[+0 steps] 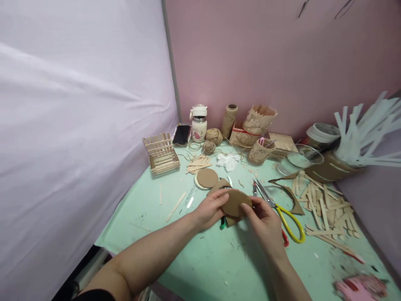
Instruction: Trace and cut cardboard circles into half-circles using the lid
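Note:
Both my hands hold a round brown cardboard disc [235, 202] just above the green table [200, 259]. My left hand [209, 210] grips its left edge, fingers curled over the top. My right hand [265, 221] pinches the right edge with thumb and fingers. Under the disc lies a larger piece of brown cardboard [219, 184] and something green [222, 223] sticks out below my left hand. Another cardboard disc [207, 177] rests on a white lid just beyond.
Yellow-handled scissors [286, 215] lie right of my hands. A pile of craft sticks [326, 207] spreads at the right. A stick-built box [161, 152], phone [182, 134], white jar [199, 124], twine balls [214, 136], twine spool [229, 119] and paper baskets [260, 136] line the back.

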Tool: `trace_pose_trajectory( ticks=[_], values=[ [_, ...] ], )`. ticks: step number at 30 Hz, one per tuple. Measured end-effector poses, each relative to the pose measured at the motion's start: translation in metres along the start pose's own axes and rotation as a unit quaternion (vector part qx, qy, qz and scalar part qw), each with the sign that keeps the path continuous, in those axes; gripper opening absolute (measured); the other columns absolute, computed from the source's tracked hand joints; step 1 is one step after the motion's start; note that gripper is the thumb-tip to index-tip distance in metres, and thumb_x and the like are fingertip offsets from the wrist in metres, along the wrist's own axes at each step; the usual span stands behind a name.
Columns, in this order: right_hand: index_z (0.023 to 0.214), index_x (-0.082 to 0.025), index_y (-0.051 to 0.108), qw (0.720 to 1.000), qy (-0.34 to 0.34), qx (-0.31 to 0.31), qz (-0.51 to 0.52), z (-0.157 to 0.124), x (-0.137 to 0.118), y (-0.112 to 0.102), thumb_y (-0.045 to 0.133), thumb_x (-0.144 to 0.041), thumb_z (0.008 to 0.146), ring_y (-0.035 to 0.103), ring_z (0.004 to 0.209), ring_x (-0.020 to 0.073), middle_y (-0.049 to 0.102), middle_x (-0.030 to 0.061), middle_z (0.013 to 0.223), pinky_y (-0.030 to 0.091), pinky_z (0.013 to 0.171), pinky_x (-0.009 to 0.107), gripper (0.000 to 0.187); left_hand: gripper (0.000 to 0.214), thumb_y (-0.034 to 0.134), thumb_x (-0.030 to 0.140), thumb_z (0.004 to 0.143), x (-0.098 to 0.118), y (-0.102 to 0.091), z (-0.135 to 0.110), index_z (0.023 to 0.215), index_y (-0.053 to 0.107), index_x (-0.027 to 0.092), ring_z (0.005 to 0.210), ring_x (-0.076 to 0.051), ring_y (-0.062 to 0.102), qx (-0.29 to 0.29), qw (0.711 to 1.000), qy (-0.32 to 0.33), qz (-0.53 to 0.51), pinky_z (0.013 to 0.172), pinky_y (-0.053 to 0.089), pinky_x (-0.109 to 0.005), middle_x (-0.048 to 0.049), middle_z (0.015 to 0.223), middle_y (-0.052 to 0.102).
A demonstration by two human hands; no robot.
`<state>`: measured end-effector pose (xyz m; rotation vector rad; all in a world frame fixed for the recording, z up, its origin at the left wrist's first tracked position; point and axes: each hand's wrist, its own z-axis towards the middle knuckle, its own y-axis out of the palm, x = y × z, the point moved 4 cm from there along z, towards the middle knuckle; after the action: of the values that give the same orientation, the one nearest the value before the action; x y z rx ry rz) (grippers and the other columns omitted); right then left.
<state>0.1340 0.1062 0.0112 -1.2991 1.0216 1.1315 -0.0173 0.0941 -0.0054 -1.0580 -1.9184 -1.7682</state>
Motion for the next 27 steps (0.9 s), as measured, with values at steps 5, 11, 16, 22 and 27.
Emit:
trace_pose_trajectory(
  ticks=[5,11,16,22,27],
  values=[
    [0.096,-0.018,0.069,0.998,-0.012,0.057,0.008,-0.001,0.009,-0.012,0.07,-0.045,0.077,0.069,0.084,0.0242,0.074,0.0091,0.093,0.056,0.076,0.036,0.033,0.049,0.078,0.043,0.074,0.012,-0.002,-0.001,0.116,0.069,0.02,0.11,-0.024,0.058,0.036,0.982,0.079,0.17,0.098,0.042,-0.034,-0.0089,0.114,0.068],
    [0.098,-0.018,0.071,0.998,-0.017,0.047,-0.025,-0.002,0.012,-0.015,0.064,-0.046,0.081,0.067,0.09,0.0262,0.074,0.011,0.099,0.055,0.081,0.039,0.034,0.047,0.069,0.044,0.081,0.02,0.0,-0.006,0.121,0.065,0.018,0.096,-0.022,0.062,0.053,0.95,0.14,0.274,0.088,0.046,-0.032,-0.0084,0.099,0.067],
    [0.102,-0.018,0.07,0.999,-0.011,0.046,-0.017,-0.002,0.014,-0.014,0.064,-0.046,0.082,0.067,0.09,0.025,0.073,0.0104,0.1,0.055,0.08,0.038,0.035,0.046,0.061,0.04,0.087,0.022,0.002,-0.013,0.129,0.06,0.02,0.101,-0.025,0.06,0.017,0.857,0.222,0.464,0.094,0.043,-0.036,-0.0115,0.113,0.065],
    [0.103,-0.019,0.065,0.997,-0.005,0.066,0.025,-0.003,0.009,-0.014,0.069,-0.044,0.079,0.063,0.073,0.0183,0.067,0.0034,0.079,0.053,0.068,0.03,0.035,0.106,0.081,0.055,0.062,0.016,0.012,-0.015,0.15,0.032,0.022,0.137,-0.039,0.034,-0.102,0.713,0.257,0.644,0.114,0.018,-0.052,-0.0203,0.148,0.04],
    [0.093,-0.019,0.066,0.998,-0.011,0.062,0.014,-0.005,0.005,-0.016,0.069,-0.045,0.079,0.064,0.076,0.0192,0.069,0.005,0.083,0.053,0.068,0.031,0.029,0.105,0.077,0.053,0.069,0.005,0.015,-0.014,0.153,0.022,0.023,0.14,-0.038,0.03,-0.117,0.67,0.241,0.692,0.114,0.017,-0.053,-0.0199,0.152,0.035]
  ],
)
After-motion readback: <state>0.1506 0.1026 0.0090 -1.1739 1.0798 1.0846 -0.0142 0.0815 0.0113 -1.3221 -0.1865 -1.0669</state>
